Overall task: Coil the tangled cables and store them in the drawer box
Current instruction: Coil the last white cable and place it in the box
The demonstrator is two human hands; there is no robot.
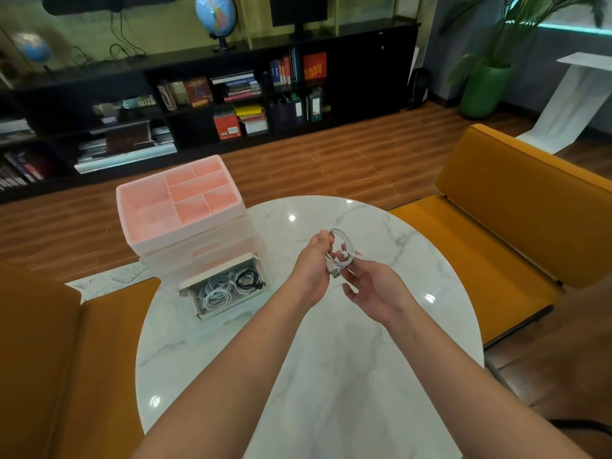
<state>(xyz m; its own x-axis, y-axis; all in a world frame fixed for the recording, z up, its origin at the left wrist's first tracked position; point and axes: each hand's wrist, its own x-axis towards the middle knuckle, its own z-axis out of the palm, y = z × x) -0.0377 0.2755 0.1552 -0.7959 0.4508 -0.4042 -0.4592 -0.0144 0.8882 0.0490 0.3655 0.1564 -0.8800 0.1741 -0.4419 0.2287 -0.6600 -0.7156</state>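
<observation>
Thin white USB cable coil (342, 248) was light n floppy; left hand (313, 265) fingers pinched it at 9 o'clock, right hand (376, 289) fingers spread loose.

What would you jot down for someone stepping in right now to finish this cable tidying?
Left hand grips the coiled white USB cable above the round white marble table. Right hand is open just beneath, fingers relaxed.
The translucent pink-topped drawer box stands at the table's left edge, its bottom drawer pulled open.
Done: several white coils and a black one lie in the drawer.
Left: put this coil in and close the drawer.
</observation>
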